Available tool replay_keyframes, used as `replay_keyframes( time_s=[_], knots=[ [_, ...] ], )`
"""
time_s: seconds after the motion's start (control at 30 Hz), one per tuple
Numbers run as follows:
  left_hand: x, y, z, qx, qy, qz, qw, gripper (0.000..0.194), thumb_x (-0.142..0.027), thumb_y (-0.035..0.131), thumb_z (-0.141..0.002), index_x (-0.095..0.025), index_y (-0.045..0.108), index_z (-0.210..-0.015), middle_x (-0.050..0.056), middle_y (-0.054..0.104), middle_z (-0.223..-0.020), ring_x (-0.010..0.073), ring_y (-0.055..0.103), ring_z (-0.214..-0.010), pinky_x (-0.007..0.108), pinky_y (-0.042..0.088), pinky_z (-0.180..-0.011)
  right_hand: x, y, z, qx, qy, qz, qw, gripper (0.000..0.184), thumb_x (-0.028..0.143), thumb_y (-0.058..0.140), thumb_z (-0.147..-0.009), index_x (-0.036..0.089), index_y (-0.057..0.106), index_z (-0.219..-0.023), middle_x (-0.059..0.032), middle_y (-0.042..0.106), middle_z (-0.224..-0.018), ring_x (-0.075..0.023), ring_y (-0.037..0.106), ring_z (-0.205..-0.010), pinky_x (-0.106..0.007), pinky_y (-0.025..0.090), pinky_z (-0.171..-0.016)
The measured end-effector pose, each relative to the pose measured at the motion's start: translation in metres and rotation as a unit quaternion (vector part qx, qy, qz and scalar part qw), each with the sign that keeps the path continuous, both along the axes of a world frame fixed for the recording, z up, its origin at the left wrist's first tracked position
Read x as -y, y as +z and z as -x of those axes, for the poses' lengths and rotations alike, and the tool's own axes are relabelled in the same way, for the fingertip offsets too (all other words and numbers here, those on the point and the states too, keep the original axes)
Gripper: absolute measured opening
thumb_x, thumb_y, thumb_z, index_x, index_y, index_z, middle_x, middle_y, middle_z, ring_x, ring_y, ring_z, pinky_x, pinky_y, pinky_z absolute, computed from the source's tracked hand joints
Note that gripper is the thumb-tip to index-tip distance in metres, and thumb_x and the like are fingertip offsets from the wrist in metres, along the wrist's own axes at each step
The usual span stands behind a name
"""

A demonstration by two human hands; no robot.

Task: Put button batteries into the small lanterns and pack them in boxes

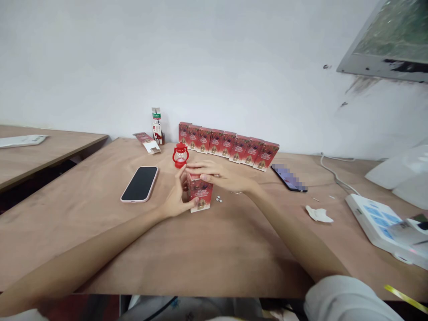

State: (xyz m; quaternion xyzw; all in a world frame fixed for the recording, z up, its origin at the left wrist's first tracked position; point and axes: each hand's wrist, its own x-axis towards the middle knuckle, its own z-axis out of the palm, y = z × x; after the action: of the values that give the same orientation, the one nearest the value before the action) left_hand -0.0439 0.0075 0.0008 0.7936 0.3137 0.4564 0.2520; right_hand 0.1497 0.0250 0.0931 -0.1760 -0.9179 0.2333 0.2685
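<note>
A red printed carton (201, 191) stands upright on the table in front of me. My left hand (177, 196) is wrapped round its left side, with the thumb on the front face. Across the top of the carton lies my right hand (217, 174), fingers stretched out flat and the thumb by the upper front edge. The carton's top is mostly hidden under these fingers. Just behind stands a small red toy lantern (181, 157) with a clear middle. A few small round silvery pieces (218, 199) lie right of the carton.
A row of similar red cartons (228, 143) lines the wall. An open carton (147, 142) lies beside a bottle (158, 131). One phone (139, 184) is at left, another phone (288, 178) at right. Further right are torn paper (318, 214) and a white power strip (374, 223) with its cable.
</note>
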Motion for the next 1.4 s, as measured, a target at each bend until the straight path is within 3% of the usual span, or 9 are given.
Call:
replay_keyframes(
  time_s=[0.13, 0.27, 0.43, 0.63, 0.83, 0.97, 1.03, 1.2, 1.4],
  knots=[
    [-0.002, 0.002, 0.0, -0.026, -0.006, 0.031, 0.999, 0.085, -0.046, 0.055, -0.081, -0.019, 0.003, -0.143, 0.018, 0.026, -0.147, 0.0313, 0.034, -0.133, 0.05, 0.042, -0.101, 0.002, 0.001, -0.006, 0.083, -0.045, -0.019, 0.995, 0.048, 0.046, 0.056, -0.085, 0.037, 0.046, -0.131, -0.0002, 0.036, -0.146, -0.0243, 0.028, -0.137, -0.049, 0.023, -0.111],
    [-0.007, -0.001, 0.002, -0.151, 0.042, 0.041, 0.987, 0.071, -0.05, 0.049, -0.083, -0.016, 0.023, -0.14, 0.016, 0.044, -0.137, 0.0312, 0.045, -0.125, 0.051, 0.039, -0.102, -0.002, 0.004, -0.014, 0.091, -0.091, -0.053, 0.99, 0.059, 0.04, 0.065, -0.079, 0.036, 0.042, -0.134, -0.0047, 0.046, -0.135, -0.0274, 0.044, -0.125, -0.049, 0.035, -0.104],
    [-0.01, -0.006, 0.005, -0.348, 0.058, -0.038, 0.935, 0.059, -0.049, 0.047, -0.084, -0.015, 0.043, -0.132, 0.017, 0.043, -0.137, 0.0328, 0.041, -0.128, 0.052, 0.032, -0.106, -0.027, 0.019, -0.07, 0.043, -0.272, -0.098, 0.956, 0.079, 0.028, 0.078, -0.062, 0.031, 0.043, -0.133, -0.007, 0.05, -0.127, -0.0315, 0.049, -0.116, -0.051, 0.04, -0.098],
    [-0.011, -0.011, 0.007, -0.39, 0.062, -0.069, 0.916, 0.059, -0.049, 0.039, -0.087, -0.015, 0.04, -0.134, 0.018, 0.04, -0.14, 0.03, 0.038, -0.13, 0.049, 0.03, -0.108, -0.069, 0.006, -0.158, 0.038, -0.503, -0.09, 0.859, 0.057, 0.009, 0.077, -0.048, 0.017, 0.063, -0.103, -0.0119, 0.058, -0.095, -0.0339, 0.056, -0.096, -0.049, 0.043, -0.085],
    [-0.01, -0.008, 0.007, -0.403, 0.064, -0.071, 0.91, 0.059, -0.05, 0.038, -0.088, -0.014, 0.04, -0.135, 0.018, 0.04, -0.141, 0.03, 0.037, -0.131, 0.048, 0.031, -0.107, -0.087, -0.022, -0.179, -0.005, -0.538, -0.111, 0.836, 0.037, 0.014, 0.074, -0.05, 0.019, 0.061, -0.085, -0.0128, 0.058, -0.094, -0.0383, 0.055, -0.097, -0.061, 0.041, -0.085],
    [-0.007, -0.004, 0.005, -0.406, 0.062, -0.055, 0.91, 0.06, -0.049, 0.038, -0.087, -0.012, 0.04, -0.134, 0.02, 0.039, -0.141, 0.0312, 0.037, -0.132, 0.049, 0.031, -0.107, -0.078, -0.015, -0.154, 0.063, -0.563, -0.195, 0.801, 0.037, 0.018, 0.07, -0.06, 0.02, 0.061, -0.095, -0.0168, 0.055, -0.11, -0.0482, 0.04, -0.117, -0.072, 0.033, -0.087],
    [-0.007, -0.003, 0.004, -0.403, 0.058, -0.046, 0.912, 0.06, -0.049, 0.038, -0.087, -0.011, 0.04, -0.134, 0.021, 0.039, -0.141, 0.032, 0.037, -0.132, 0.05, 0.03, -0.108, -0.07, -0.009, -0.13, 0.1, -0.543, -0.234, 0.801, 0.039, 0.018, 0.064, -0.068, 0.02, 0.058, -0.106, -0.0166, 0.052, -0.12, -0.0462, 0.035, -0.123, -0.07, 0.033, -0.092],
    [-0.007, -0.002, 0.002, -0.396, 0.057, -0.041, 0.915, 0.058, -0.046, 0.041, -0.087, -0.011, 0.042, -0.132, 0.019, 0.041, -0.14, 0.0314, 0.036, -0.132, 0.051, 0.029, -0.109, -0.058, 0.0, -0.049, 0.196, -0.387, -0.227, 0.872, 0.046, 0.015, 0.047, -0.082, 0.013, 0.045, -0.128, -0.0172, 0.052, -0.126, -0.0329, 0.049, -0.115, -0.049, 0.044, -0.092],
    [-0.001, 0.005, -0.001, -0.448, 0.072, -0.021, 0.891, 0.06, -0.044, 0.038, -0.088, -0.008, 0.036, -0.136, 0.021, 0.035, -0.143, 0.0308, 0.033, -0.134, 0.049, 0.025, -0.111, -0.083, -0.002, 0.051, 0.277, -0.236, -0.384, 0.849, 0.065, -0.003, 0.042, -0.078, 0.026, 0.038, -0.135, -0.0066, 0.032, -0.148, -0.0319, 0.03, -0.134, -0.055, 0.036, -0.1]
  ],
)
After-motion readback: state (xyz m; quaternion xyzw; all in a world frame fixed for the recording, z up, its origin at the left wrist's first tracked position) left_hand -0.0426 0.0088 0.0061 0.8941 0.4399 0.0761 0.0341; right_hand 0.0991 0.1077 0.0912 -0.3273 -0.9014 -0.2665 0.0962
